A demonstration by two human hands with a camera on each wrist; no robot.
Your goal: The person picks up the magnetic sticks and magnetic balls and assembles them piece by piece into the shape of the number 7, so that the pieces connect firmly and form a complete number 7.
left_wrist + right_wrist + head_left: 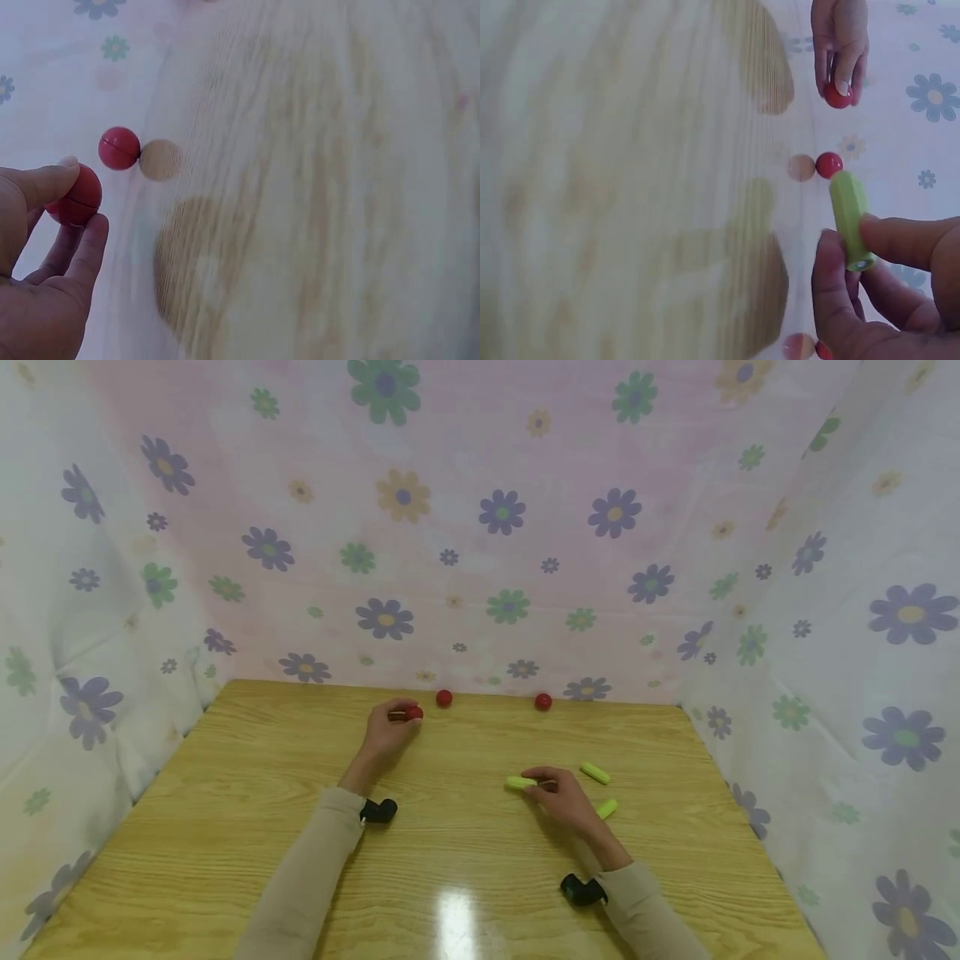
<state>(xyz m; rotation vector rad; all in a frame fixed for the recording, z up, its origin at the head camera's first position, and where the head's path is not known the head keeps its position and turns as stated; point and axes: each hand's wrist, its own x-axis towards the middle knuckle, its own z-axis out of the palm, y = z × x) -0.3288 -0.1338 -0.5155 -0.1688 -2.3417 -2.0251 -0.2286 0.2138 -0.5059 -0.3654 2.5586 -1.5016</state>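
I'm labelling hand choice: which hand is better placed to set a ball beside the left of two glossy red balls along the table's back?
Probably the left hand: it pinches a glossy red ball close to that resting red ball. The right hand, farther off, holds a yellow-green faceted stick.

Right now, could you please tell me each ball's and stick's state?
Held red ball: pinched by left fingers, raised
Middle red ball: on the table
Right red ball: on the table
Held green stick: pinched by right fingers, raised
Far green stick: lying down
Near green stick: lying down, partly hidden
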